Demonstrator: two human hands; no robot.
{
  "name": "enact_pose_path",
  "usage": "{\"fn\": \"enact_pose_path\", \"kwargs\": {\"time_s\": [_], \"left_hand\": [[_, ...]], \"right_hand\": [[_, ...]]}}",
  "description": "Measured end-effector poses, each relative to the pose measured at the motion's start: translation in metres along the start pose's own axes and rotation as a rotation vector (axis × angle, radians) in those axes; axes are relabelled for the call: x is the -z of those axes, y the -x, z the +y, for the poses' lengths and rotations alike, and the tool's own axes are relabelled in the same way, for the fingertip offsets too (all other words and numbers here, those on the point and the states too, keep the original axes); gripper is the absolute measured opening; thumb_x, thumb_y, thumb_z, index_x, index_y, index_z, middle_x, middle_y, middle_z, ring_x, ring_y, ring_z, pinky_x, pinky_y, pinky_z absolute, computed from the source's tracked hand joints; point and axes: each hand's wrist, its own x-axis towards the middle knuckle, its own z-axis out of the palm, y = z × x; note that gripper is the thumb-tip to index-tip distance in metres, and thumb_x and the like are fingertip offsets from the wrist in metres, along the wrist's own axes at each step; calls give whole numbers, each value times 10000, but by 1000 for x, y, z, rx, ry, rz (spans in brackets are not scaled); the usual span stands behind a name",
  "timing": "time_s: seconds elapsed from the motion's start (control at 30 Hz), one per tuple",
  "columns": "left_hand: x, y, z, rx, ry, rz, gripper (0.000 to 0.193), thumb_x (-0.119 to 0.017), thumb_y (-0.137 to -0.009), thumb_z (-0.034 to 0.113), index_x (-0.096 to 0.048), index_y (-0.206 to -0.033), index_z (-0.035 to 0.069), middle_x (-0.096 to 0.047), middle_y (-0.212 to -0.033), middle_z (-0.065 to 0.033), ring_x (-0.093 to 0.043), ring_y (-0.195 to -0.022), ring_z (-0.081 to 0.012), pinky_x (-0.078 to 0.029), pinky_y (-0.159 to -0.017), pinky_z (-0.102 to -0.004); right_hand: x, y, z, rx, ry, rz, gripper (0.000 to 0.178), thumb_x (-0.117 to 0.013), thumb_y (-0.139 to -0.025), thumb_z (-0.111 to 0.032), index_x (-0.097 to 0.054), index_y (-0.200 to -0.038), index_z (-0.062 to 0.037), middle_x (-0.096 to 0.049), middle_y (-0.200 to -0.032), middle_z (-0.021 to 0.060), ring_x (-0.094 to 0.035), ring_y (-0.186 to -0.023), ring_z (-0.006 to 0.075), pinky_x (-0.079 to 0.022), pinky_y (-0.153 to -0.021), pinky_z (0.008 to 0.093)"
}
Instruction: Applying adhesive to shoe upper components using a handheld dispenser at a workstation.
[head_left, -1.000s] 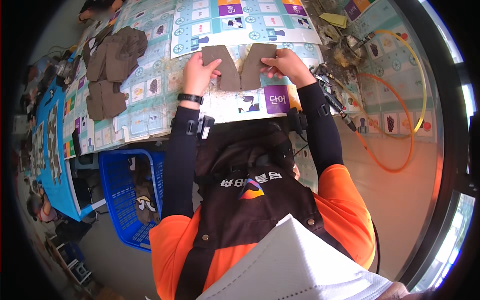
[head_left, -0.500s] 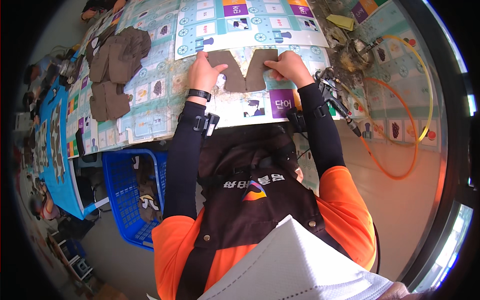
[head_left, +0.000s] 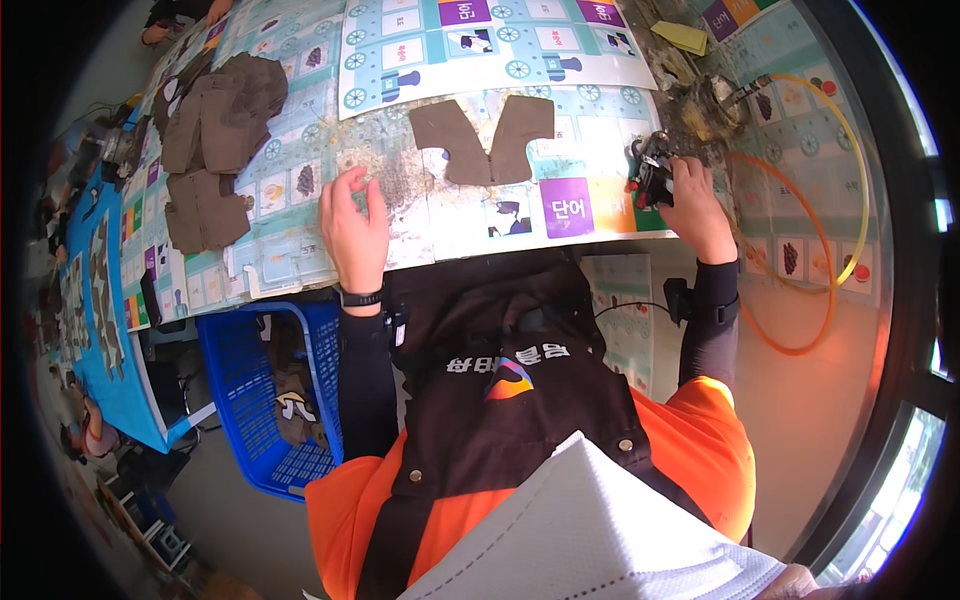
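Observation:
A brown V-shaped shoe-upper-like piece (head_left: 514, 142) lies flat on the table in front of me, its two wings pointing away and a seam down its middle. Neither hand touches it. To its left, my left hand (head_left: 356, 228) hovers over the table edge with fingers apart and nothing in them. At the right end of the table, my right hand (head_left: 697, 208) is closed around a dark spray gun (head_left: 652, 172); part of its handle is hidden by the fingers. Stacked brown pieces (head_left: 222, 125) lie in an overlapping heap on the left of the table.
Yellow and orange hoses (head_left: 858, 190) loop on the right. A residue-crusted fitting (head_left: 708, 108) sits at the back right, below a yellow pad (head_left: 680, 37). A blue basket (head_left: 225, 400) holding brown pieces stands below the table's left side. Another person's hand (head_left: 218, 10) shows at far left.
Both hands have let go of the brown piece, which stays flat. My left hand has drawn back leftward; my right has moved right and taken hold of the spray gun.

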Motion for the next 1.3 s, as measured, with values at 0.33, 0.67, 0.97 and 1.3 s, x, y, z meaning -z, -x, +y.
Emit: {"fn": "enact_pose_path", "kwargs": {"time_s": [0.33, 0.67, 0.97, 1.3], "left_hand": [[-9, 24, -17, -198, -119, 133, 121, -598, -837, 65, -644, -945, 93, -623, -897, -70, -578, -876, -277, -419, -794, -390], [-6, 25, -21, -173, -80, 153, 107, -583, -838, 59, -640, -924, 88, -630, -858, -70, -578, -822, -269, -407, -741, -376], [-5, 23, -24, -156, -62, 125, 98, -581, -834, 52, -638, -904, 89, -641, -822, -55, -576, -785, -249, -403, -716, -362], [-6, 22, -23, -176, -61, 97, 103, -584, -827, 45, -639, -902, 88, -649, -832, -51, -576, -762, -242, -403, -712, -356]], "right_hand": [[1, -28, -41, 14, -154, 72, 359, -567, -689, 40, -549, -1047, 18, -548, -997, 203, -523, -991, 419, -456, -791, 460], [22, -142, -139, 163, -622, -423, 166, -526, -746, -116, -659, -780, -24, -636, -694, 51, -569, -572, 147, -466, -508, 287], [0, -164, -161, 89, -536, -470, 120, -578, -653, -112, -596, -659, 6, -596, -626, 57, -508, -483, 150, -399, -434, 272], [-5, -166, -160, 114, -540, -400, 174, -614, -649, -169, -581, -572, -16, -564, -531, 58, -515, -471, 172, -399, -483, 314]]}}
